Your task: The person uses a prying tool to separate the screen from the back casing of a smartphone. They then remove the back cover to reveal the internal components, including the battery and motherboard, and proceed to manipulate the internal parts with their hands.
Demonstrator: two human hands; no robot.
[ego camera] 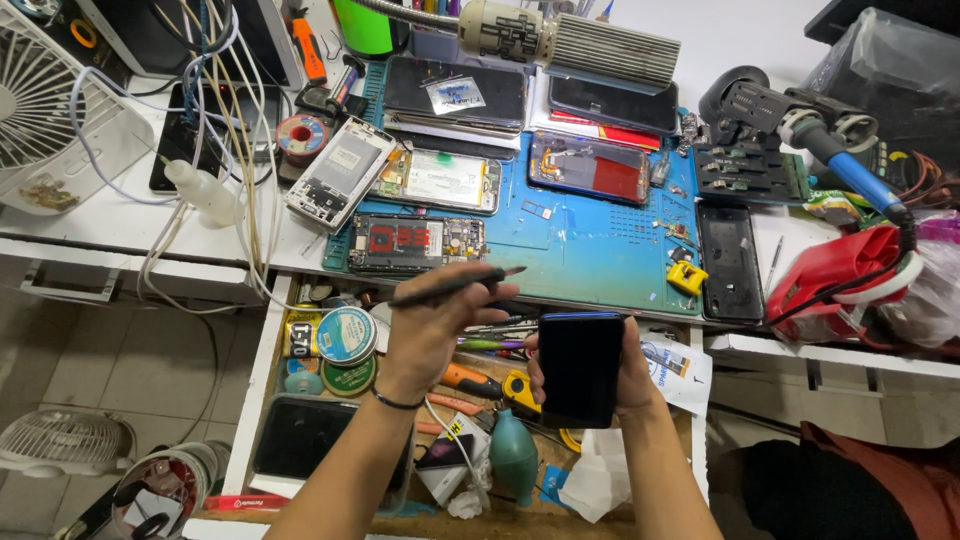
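I'm looking down at a white workbench [120, 225] under bright even light | grey tiled floor [110, 365] showing at left | white fan [45, 110] sitting on the bench | open drawer [262, 370] hanging out below

Phone [581, 366] in right hand [630, 375]: glossy black glass. Tool [455, 285] in left hand [432, 325]: matt dark metal. Mat [590, 245] on bench: smooth blue rubber.

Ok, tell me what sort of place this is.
Most likely a phone repair bench. Opened phones lie on a blue work mat, a soldering iron rests at the right, and the open drawer holds small tools. The right hand holds a dark phone; the left hand holds a thin tool.
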